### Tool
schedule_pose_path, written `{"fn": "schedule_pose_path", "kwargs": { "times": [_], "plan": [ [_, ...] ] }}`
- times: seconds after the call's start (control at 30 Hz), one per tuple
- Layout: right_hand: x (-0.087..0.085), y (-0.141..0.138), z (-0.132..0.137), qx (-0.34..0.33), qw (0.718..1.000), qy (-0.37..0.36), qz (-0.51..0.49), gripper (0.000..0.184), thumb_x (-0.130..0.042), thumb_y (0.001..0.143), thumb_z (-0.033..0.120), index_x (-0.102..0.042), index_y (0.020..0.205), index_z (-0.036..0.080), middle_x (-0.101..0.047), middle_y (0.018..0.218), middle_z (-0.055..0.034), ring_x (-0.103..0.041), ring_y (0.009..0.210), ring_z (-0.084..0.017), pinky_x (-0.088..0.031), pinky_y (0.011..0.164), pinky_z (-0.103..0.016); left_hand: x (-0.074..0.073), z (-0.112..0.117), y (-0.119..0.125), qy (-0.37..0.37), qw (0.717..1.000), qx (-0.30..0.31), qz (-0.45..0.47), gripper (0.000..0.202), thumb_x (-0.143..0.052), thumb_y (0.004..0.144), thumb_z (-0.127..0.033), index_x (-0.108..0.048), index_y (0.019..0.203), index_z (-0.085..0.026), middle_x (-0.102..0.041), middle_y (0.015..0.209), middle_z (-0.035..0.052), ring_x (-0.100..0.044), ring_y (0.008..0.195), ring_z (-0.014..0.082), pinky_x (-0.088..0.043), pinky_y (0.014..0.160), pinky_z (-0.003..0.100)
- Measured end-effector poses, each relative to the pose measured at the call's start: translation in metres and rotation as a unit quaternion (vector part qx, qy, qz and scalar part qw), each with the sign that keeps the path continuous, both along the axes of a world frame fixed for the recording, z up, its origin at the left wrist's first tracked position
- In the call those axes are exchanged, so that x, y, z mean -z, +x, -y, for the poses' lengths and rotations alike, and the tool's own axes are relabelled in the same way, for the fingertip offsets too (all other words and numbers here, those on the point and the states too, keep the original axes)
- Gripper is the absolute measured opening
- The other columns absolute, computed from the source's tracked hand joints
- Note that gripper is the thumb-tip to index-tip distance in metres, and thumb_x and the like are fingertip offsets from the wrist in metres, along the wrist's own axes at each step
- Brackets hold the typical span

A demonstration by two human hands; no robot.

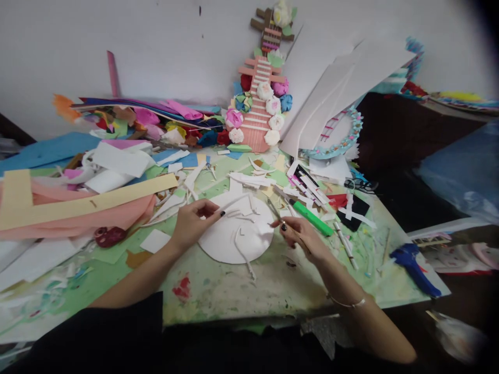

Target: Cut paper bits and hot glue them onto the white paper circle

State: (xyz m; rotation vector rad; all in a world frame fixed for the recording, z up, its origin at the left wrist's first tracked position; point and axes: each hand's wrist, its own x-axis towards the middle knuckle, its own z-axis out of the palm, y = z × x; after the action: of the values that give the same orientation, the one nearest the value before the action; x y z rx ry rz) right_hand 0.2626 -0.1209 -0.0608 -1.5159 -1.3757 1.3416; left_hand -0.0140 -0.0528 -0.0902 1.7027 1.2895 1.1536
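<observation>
The left hand pinches one end of a thin white strip between thumb and fingertips. The strip's long axis runs up and to the right, away from the person, over the far rim of a white disc. The right hand is closed around a thin tool that points up and left toward the strip. It is too slim and blurred to tell what kind of tool it is.

The disc lies flat on the table between the two hands, with curled white offcuts on top of it. In front of the disc, a bare paint-stained band runs to the table's near edge, the only open room. A green marker lies just beside the right hand, slanting down to the right. A blue glue gun sits near the right corner, close to the edge.

On the left, a long yellow paper band lies across pink sheets. At the back, a paper guitar decorated with paper flowers leans upright against the wall beside white boards. The forearms run out of the picture at the bottom, and the right corners are dark.
</observation>
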Motion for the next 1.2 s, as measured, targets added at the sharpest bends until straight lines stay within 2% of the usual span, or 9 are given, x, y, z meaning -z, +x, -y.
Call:
{"fn": "schedule_pose_path", "kwargs": {
  "times": [0.07, 0.17, 0.33, 0.6, 0.73, 0.93, 1.2],
  "plan": [
    [0.003, -0.018, 0.006, -0.060, 0.996, -0.015, -0.066, 0.051, -0.058, 0.073, 0.063, -0.062, 0.083, 0.013, -0.039, 0.053, 0.0055, -0.035, 0.041, -0.007, -0.027, 0.040, -0.022, -0.004, 0.005, 0.002, 0.033, 0.999, 0.005, -0.026, 0.019, -0.070, 0.068, -0.035, -0.066, 0.069, -0.016, -0.066, 0.064, 0.0020, -0.056, 0.056, 0.0114, -0.046, 0.055, 0.024],
    [0.007, -0.040, 0.003, -0.097, 0.991, -0.035, -0.084, 0.057, -0.059, 0.071, 0.069, -0.061, 0.077, 0.013, -0.041, 0.050, 0.0053, -0.037, 0.038, -0.007, -0.028, 0.039, -0.022, -0.006, 0.012, 0.003, 0.056, 0.997, 0.022, -0.048, 0.018, -0.068, 0.070, -0.034, -0.065, 0.067, -0.017, -0.066, 0.064, 0.0021, -0.056, 0.056, 0.0115, -0.046, 0.055, 0.024],
    [0.011, -0.055, -0.012, -0.092, 0.991, -0.063, -0.069, 0.057, -0.059, 0.068, 0.072, -0.057, 0.069, 0.015, -0.043, 0.042, 0.0058, -0.038, 0.033, -0.007, -0.028, 0.034, -0.020, -0.003, 0.014, 0.000, 0.074, 0.992, 0.075, -0.071, 0.016, -0.065, 0.074, -0.030, -0.066, 0.066, -0.016, -0.066, 0.062, 0.0023, -0.054, 0.053, 0.0104, -0.043, 0.052, 0.022],
    [0.015, -0.054, -0.009, -0.103, 0.988, -0.103, -0.047, 0.047, -0.057, 0.076, 0.060, -0.056, 0.061, 0.015, -0.040, 0.037, 0.0066, -0.031, 0.028, -0.005, -0.024, 0.028, -0.019, -0.006, 0.013, -0.003, 0.018, 0.985, 0.126, -0.114, 0.016, -0.066, 0.069, -0.030, -0.066, 0.061, -0.016, -0.063, 0.054, 0.0007, -0.051, 0.048, 0.0095, -0.040, 0.047, 0.020],
    [0.016, -0.054, -0.006, -0.120, 0.983, -0.118, -0.068, 0.047, -0.056, 0.077, 0.060, -0.058, 0.062, 0.015, -0.040, 0.037, 0.0071, -0.033, 0.026, -0.006, -0.023, 0.027, -0.019, -0.005, 0.009, -0.003, -0.056, 0.986, 0.127, -0.096, 0.013, -0.069, 0.064, -0.029, -0.068, 0.061, -0.016, -0.064, 0.055, 0.0016, -0.053, 0.049, 0.0107, -0.039, 0.045, 0.020],
    [0.018, -0.056, -0.003, -0.120, 0.978, -0.136, -0.107, 0.046, -0.057, 0.076, 0.060, -0.057, 0.064, 0.015, -0.040, 0.037, 0.0080, -0.033, 0.026, -0.006, -0.025, 0.026, -0.019, -0.003, -0.001, -0.009, -0.265, 0.955, 0.132, 0.018, 0.016, -0.076, 0.055, -0.027, -0.070, 0.061, -0.015, -0.062, 0.049, 0.0029, -0.054, 0.043, 0.0122, -0.039, 0.041, 0.021],
    [0.021, -0.061, -0.002, -0.101, 0.962, -0.185, -0.174, 0.044, -0.059, 0.075, 0.056, -0.057, 0.062, 0.014, -0.038, 0.033, 0.0074, -0.032, 0.024, -0.006, -0.026, 0.026, -0.018, 0.002, -0.006, -0.013, -0.386, 0.910, 0.099, 0.112, 0.015, -0.080, 0.047, -0.018, -0.071, 0.060, -0.014, -0.065, 0.052, 0.0047, -0.054, 0.044, 0.0092, -0.038, 0.041, 0.018]
  ]
}}
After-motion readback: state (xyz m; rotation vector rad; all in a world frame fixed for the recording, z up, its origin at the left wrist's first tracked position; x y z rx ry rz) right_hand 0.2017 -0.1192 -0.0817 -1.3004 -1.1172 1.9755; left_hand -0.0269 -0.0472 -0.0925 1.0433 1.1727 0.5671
